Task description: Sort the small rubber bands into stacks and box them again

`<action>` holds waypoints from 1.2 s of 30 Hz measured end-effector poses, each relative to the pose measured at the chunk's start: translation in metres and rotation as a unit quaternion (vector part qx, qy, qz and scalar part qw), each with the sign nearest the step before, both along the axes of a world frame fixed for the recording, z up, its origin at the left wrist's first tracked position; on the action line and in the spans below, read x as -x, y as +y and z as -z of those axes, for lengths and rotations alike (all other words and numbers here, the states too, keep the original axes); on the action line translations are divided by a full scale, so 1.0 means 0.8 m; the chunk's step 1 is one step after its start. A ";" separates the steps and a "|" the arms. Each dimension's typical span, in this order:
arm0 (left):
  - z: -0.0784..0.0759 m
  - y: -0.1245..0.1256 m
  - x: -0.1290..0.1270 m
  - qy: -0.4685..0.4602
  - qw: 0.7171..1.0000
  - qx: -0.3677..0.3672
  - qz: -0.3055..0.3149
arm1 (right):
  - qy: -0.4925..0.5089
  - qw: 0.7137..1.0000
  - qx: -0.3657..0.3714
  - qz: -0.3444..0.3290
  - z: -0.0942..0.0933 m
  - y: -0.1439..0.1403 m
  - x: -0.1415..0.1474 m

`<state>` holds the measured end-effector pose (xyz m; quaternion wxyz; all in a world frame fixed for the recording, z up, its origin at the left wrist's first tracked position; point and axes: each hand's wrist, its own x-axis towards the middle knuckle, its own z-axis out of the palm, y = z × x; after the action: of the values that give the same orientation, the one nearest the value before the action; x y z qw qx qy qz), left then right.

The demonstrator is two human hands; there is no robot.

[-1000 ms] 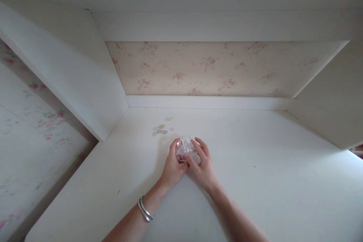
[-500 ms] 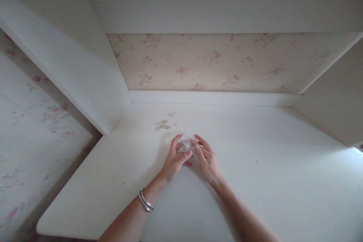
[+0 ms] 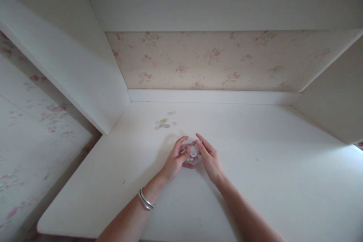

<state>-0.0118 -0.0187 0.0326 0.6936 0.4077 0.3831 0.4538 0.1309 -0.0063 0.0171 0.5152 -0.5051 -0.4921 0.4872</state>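
A small clear plastic box (image 3: 192, 155) sits between my two hands on the white desk (image 3: 255, 181). My left hand (image 3: 174, 160) grips its left side, thumb and fingers curled around it. My right hand (image 3: 209, 157) holds its right side with fingers stretched over the top. Silver bangles (image 3: 145, 200) ring my left wrist. A scatter of several small coloured rings (image 3: 163, 122) lies on the desk a little beyond and to the left of my hands.
The desk sits in a white alcove with a side panel (image 3: 70, 64) on the left, another on the right, and floral wallpaper (image 3: 215, 60) at the back. The desk's front-left edge drops off near the lower left.
Both hands have shifted on the clear box, drawing it slightly nearer to me and lower between the palms. The view tilted down a little earlier on. The rings have not moved.
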 end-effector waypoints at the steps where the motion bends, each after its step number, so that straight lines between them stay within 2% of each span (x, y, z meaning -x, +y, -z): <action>1: 0.001 0.000 0.000 -0.001 1.000 0.002 0.004 | 0.010 1.000 0.006 0.002 0.000 0.000 0.000; 5: 0.003 0.003 0.001 0.007 1.000 0.016 -0.002 | 0.007 1.000 0.005 0.022 0.004 0.000 0.002; 12: 0.002 0.005 0.002 0.017 0.999 0.026 -0.004 | -0.052 0.999 0.000 0.013 0.006 0.000 0.002; 16: 0.003 0.006 0.001 0.043 0.998 0.018 -0.033 | -0.083 0.995 -0.014 0.044 0.008 0.004 0.001; 21: 0.009 0.008 0.003 0.006 0.997 0.019 -0.070 | -0.083 0.995 -0.038 0.038 0.010 0.005 0.000; 26: 0.010 0.010 0.006 -0.033 0.997 0.028 -0.071 | -0.122 0.990 -0.069 0.020 0.008 0.000 0.001; 36: 0.012 0.011 0.008 -0.022 0.996 0.023 -0.084 | -0.178 0.979 -0.085 0.046 0.003 -0.007 0.000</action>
<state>-0.0181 -0.0100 0.0229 0.6702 0.3479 0.4108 0.5109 0.1311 -0.0120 0.0147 0.4822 -0.5601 -0.5921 0.3212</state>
